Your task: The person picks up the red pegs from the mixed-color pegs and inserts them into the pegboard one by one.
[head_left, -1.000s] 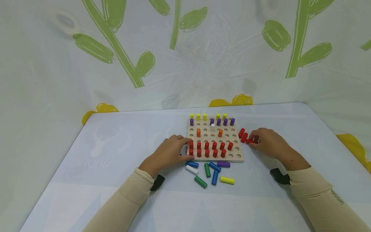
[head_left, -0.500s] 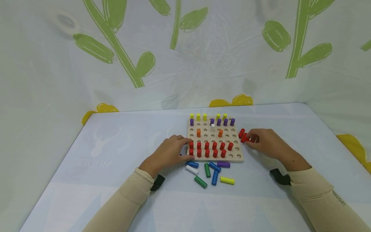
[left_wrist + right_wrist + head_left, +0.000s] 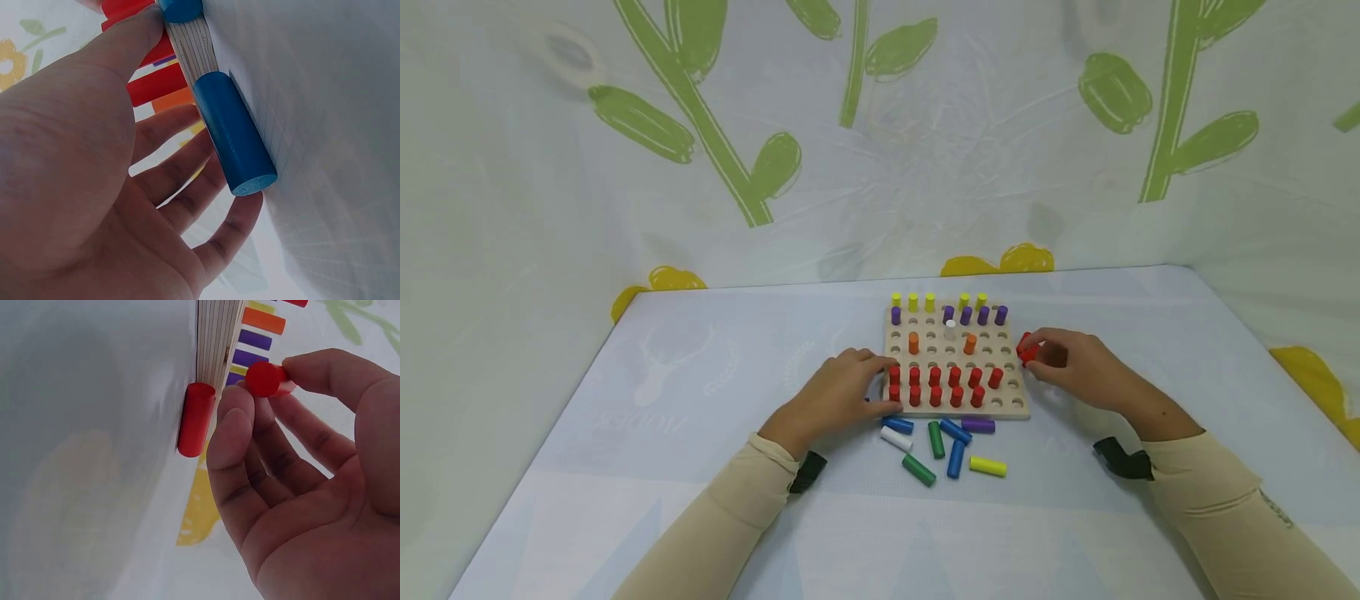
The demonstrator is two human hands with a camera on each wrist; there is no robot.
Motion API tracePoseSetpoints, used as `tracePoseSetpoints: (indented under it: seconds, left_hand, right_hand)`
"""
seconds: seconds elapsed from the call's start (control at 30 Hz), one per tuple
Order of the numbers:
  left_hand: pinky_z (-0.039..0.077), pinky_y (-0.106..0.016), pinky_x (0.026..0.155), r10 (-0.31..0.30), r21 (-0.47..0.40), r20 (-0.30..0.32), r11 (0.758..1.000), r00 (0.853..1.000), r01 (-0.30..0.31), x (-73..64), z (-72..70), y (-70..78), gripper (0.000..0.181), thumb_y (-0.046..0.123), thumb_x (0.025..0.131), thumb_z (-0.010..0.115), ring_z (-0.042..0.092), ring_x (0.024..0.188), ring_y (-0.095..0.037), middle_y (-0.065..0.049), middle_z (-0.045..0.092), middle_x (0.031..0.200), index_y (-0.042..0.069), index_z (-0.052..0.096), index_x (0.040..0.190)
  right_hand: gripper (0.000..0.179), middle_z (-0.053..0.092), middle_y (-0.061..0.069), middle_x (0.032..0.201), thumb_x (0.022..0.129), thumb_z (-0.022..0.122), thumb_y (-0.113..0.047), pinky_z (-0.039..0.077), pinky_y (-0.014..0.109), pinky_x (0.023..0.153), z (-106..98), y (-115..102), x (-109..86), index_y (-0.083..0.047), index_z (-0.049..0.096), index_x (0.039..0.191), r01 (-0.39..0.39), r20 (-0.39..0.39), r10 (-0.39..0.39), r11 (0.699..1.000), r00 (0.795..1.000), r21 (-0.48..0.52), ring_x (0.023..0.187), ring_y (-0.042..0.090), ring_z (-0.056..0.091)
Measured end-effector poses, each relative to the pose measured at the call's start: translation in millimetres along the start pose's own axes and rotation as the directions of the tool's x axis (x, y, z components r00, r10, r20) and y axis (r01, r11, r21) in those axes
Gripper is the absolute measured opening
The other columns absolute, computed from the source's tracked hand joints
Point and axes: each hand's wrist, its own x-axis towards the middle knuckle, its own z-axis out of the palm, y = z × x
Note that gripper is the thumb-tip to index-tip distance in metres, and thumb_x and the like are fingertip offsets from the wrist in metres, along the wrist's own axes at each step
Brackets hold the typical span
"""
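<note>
A square wooden pegboard (image 3: 951, 407) lies on the table, with two front rows of upright red pegs (image 3: 936, 377) and several yellow, purple, orange and white pegs farther back. My left hand (image 3: 838, 396) grips the board's front left corner, thumb at the front edge and fingers along the left side. In the left wrist view a blue peg (image 3: 234, 134) lies by the board under those fingers. To the right of the board, my right hand (image 3: 1078, 367) pinches a red peg (image 3: 262, 379) between thumb and fingertips. Another red peg (image 3: 197, 422) lies beside the board's right edge.
Loose pegs lie in front of the board: green (image 3: 919, 470), white (image 3: 897, 439), blue (image 3: 956, 458), purple (image 3: 978, 426) and yellow (image 3: 988, 466). A wall covering (image 3: 985, 167) printed with green plants rises behind the table.
My right hand has shifted left toward the board, drawing in over the red pegs and now pinching one. The left hand has stayed at the board's corner.
</note>
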Motion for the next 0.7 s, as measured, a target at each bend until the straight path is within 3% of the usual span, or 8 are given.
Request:
tracePoseSetpoints:
  seconds: [0.27, 0.7]
  left_hand:
    - [0.050, -0.043, 0.106, 0.011, -0.002, -0.006, 1.000, 1.000, -0.011, -0.7, 0.1, 0.1, 0.070, 0.055, 0.084, 0.075, 0.057, 0.126, -0.025, -0.007, 0.060, 0.139, 0.021, 0.057, 0.142]
    - [0.049, -0.043, 0.106, 0.004, 0.002, -0.004, 1.000, 1.000, -0.004, -0.2, 0.1, 0.1, 0.071, 0.056, 0.083, 0.075, 0.057, 0.126, -0.025, -0.007, 0.060, 0.139, 0.021, 0.056, 0.142]
  right_hand:
    - [0.028, 0.068, 0.002, 0.091, 0.094, 0.068, -0.017, 0.053, 0.023, 0.069, 2.1, -0.4, -0.4, -0.008, 0.066, 0.121, 0.008, 0.047, -0.012, 0.997, 0.999, 0.077, 0.083, 0.018, 0.059]
    - [0.022, 0.066, 0.000, 0.094, 0.091, 0.074, -0.017, 0.055, 0.021, 0.076, 6.1, -5.6, -2.5, -0.013, 0.062, 0.109, 0.103, 0.092, -0.116, 0.986, 0.989, 0.132, 0.088, 0.017, 0.060]
